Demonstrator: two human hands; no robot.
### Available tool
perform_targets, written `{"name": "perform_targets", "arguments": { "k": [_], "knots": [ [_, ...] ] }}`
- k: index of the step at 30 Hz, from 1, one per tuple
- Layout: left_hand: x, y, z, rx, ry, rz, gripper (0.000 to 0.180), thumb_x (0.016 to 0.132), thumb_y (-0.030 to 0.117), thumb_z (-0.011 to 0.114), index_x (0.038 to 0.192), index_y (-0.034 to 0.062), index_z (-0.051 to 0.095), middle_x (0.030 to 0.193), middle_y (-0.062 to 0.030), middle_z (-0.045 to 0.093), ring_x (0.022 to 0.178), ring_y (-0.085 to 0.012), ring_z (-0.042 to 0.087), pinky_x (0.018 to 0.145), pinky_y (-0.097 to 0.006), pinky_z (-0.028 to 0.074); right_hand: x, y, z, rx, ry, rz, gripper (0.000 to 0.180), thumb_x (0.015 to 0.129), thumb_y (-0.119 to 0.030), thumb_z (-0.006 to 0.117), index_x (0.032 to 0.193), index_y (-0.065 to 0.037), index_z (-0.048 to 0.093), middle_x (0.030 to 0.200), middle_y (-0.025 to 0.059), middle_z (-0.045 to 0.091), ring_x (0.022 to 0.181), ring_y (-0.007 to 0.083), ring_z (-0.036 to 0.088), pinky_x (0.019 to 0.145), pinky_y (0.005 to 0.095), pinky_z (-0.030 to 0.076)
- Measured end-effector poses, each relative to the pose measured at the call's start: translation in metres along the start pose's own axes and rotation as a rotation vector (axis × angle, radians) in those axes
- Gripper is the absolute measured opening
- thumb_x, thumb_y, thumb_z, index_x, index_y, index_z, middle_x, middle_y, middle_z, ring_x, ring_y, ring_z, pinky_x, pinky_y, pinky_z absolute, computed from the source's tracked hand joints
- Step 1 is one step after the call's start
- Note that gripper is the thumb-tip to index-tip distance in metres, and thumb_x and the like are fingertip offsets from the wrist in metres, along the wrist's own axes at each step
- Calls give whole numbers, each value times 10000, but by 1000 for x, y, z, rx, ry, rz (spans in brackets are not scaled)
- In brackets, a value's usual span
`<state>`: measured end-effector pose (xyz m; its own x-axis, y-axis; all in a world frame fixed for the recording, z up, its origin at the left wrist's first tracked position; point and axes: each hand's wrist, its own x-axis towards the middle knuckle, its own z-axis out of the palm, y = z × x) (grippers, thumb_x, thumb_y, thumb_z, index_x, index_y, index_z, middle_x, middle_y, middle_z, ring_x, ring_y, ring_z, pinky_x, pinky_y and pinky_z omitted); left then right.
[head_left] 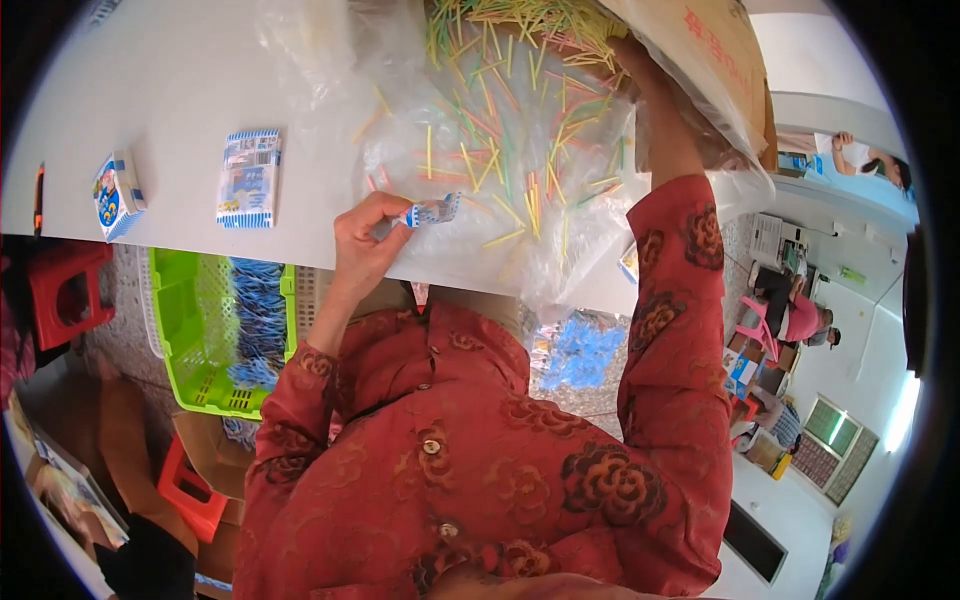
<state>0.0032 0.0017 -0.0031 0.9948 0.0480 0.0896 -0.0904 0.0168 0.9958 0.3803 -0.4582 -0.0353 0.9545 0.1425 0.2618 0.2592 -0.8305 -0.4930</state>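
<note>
White table [180, 90] runs across the top of the view, under a spread of clear plastic sheet [560, 260]. Left hand [365, 245] pinches a small blue-and-white packet [432, 211] between thumb and fingertips at the table's near edge. Right hand [640, 75] reaches into the pile of thin coloured sticks [510, 110]; its grip is hidden. Two filled-looking packets [249, 178] lie further left, so some packing seems done, with many sticks left. Below, a green basket [190, 330] holds blue-and-white pieces.
</note>
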Motion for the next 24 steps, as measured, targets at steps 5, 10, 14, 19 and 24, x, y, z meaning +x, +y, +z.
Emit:
{"name": "perform_targets", "arguments": {
  "k": [5, 10, 14, 19, 24],
  "knots": [
    [-1, 5, 2, -63, 18, -50, 88, 778, -41, 628, 859, -9, 628, 795, -12, 617, 728, -59, 531, 642, -202, 421, -58, -195, -36, 147, -257, 417, 262, 789, -288, 655, 888, -45, 662, 702, 38, 625, 617, 127, 562, 605, 298, 462],
    [3, -3, 6, -49, 32, 3, 65, 784, -23, 640, 846, -4, 633, 772, 20, 604, 652, -22, 463, 565, -181, 370, -140, -230, -37, 485, -121, 268, 148, 796, -192, 660, 785, -48, 630, 658, -17, 588, 577, 73, 507, 524, 249, 398],
    [6, -4, 10, -40, 33, 23, 62, 771, -8, 662, 828, 3, 637, 736, 48, 580, 589, 0, 379, 518, -172, 308, -186, -233, -7, 491, -93, 235, 145, 788, -164, 656, 795, -25, 619, 638, -7, 573, 586, 79, 512, 520, 268, 414],
    [6, -12, 5, -25, 40, 2, 56, 774, 1, 668, 823, 1, 640, 720, 55, 578, 599, 0, 394, 528, -171, 323, -207, -240, 13, 301, -125, 103, 181, 755, -161, 656, 874, -29, 622, 622, 36, 554, 583, 75, 525, 547, 278, 438],
    [3, 14, 17, -13, 2, 17, 73, 775, 16, 678, 841, -4, 652, 785, 18, 644, 737, -34, 546, 694, -190, 442, -215, -262, -16, 459, -166, 196, 119, 808, -111, 631, 847, 0, 624, 638, 8, 563, 576, 59, 514, 515, 246, 413]
  ]
}}
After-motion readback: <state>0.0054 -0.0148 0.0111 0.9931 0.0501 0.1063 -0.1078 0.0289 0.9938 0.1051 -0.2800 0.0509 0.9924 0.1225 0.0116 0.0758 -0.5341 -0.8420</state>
